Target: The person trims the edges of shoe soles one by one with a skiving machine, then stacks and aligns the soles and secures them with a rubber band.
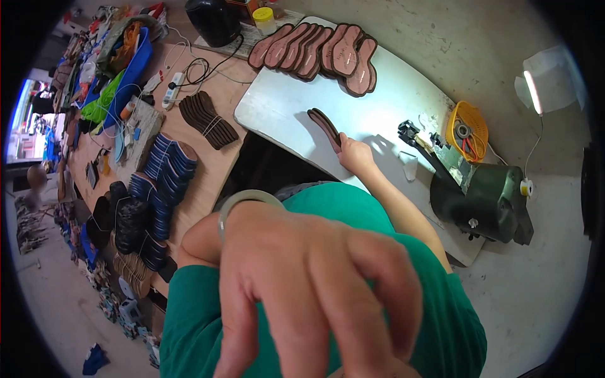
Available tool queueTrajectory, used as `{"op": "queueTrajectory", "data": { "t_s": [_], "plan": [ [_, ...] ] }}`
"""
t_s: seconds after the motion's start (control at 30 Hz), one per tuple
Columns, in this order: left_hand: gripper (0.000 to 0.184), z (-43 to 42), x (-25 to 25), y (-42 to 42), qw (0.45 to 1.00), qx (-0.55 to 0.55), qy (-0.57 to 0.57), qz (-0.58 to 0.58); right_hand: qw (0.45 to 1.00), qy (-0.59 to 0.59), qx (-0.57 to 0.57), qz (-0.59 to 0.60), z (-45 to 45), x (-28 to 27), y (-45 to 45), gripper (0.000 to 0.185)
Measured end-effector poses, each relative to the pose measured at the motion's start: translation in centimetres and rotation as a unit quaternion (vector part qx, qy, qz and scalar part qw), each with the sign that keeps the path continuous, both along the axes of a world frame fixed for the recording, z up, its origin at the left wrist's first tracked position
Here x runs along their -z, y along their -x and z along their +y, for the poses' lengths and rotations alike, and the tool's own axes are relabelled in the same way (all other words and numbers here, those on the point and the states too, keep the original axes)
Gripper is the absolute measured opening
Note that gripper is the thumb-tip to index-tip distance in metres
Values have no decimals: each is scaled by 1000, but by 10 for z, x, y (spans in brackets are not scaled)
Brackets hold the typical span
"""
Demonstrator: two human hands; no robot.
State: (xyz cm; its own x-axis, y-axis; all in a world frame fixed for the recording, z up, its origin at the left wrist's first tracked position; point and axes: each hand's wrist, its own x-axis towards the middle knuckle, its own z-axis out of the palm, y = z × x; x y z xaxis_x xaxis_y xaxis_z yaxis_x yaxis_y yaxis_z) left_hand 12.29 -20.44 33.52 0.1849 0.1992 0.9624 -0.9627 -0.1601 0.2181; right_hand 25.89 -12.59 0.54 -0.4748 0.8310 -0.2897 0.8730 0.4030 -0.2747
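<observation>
My left hand [309, 271], with a pale bangle [228, 211] at its wrist, is raised very close to the camera. Its fingers are apart and loosely bent, with nothing seen in them; the fingertips run past the lower edge. Over the white table [271, 104], my right hand [356, 155] is closed around one end of dark-edged insoles [324, 129], held edge-on; their number is hard to tell. Beyond them, a row of pink insoles with dark brown rims [309, 53] lies overlapping along the table's far side.
A dark green machine [476, 201] stands at the right, near a yellow basket [466, 123] holding tools. On the wooden table [208, 170] lie a tied brown insole bundle [208, 120], blue striped bundles [167, 170], a power strip [172, 91] and cables. A yellow-lidded jar [265, 22] stands behind.
</observation>
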Motion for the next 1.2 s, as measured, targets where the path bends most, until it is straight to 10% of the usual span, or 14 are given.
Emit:
{"op": "queueTrajectory", "data": {
  "t_s": [0.1, 0.17, 0.23, 0.37, 0.53, 0.8, 0.9, 1.0, 1.2],
  "plan": [
    [23, -7, 30, 15, 989, -102, 89, 57, 999, 46, 10, 24, 8, -11, -6, 53],
    [32, 1, 73, 36, 863, -282, 357, 221, 967, 153, 79, 186, 13, 0, -11, 51],
    [40, 21, 123, 49, 672, -471, 429, 378, 780, 348, 190, 484, 19, 11, -8, 49],
    [44, 30, 229, 69, 585, -457, 542, 394, 641, 418, 150, 626, 11, -33, 16, 57],
    [43, 47, 255, 79, 598, -286, 647, 377, 760, 352, 56, 544, 30, -45, 37, 47],
    [37, 187, 237, 111, 594, -346, 615, 388, 749, 17, 400, 528, 200, 24, 19, 48],
    [45, 271, 249, 105, 560, -360, 581, 467, 828, -170, 512, 153, 238, 16, 12, 59],
    [43, 342, 267, 90, 461, -377, 516, 616, 861, -134, 468, 150, 246, 30, 15, 65],
    [53, 395, 339, 66, 521, -438, 323, 658, 800, 127, 500, 306, 192, 31, 8, 56]
  ]
}}
